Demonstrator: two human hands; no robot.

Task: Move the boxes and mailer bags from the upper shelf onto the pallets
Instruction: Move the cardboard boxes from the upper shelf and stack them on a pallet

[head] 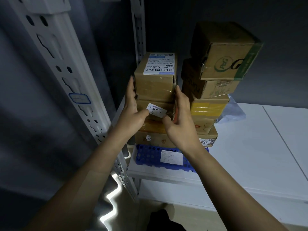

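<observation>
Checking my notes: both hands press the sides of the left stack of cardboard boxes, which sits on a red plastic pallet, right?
No: the head view shows the plastic pallet is blue, not red. The left hand and right hand do press the sides of the left stack.

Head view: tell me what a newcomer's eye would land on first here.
Two bare hands fill the centre: the left hand and right hand press flat against the sides of the top labelled box on the left stack. Beside it on the right rises a taller, uneven stack capped by a box with green print. Both sit on a blue perforated tray on the white shelf.
</observation>
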